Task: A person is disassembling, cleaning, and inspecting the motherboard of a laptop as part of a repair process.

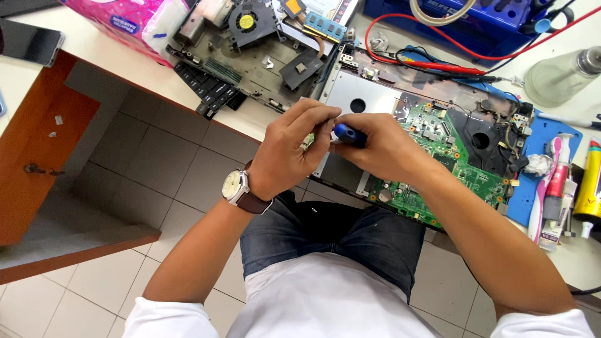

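Note:
My right hand [382,147] grips a screwdriver with a blue handle [348,133] over the near left corner of an opened laptop base. My left hand [291,147], with a wristwatch [236,188] on its wrist, meets it there, fingertips touching the screwdriver's tip end. The green circuit board [466,166] lies in the laptop base [360,94] just right of my hands. What the tip touches is hidden by my fingers.
A second dismantled laptop chassis [250,56] with a fan lies at the back left, beside a pink packet [125,22]. A blue mat [544,150] on the right holds a toothbrush [543,188], tubes and a yellow bottle [590,188]. Red and black leads [432,62] and a glass bottle [560,75] sit behind.

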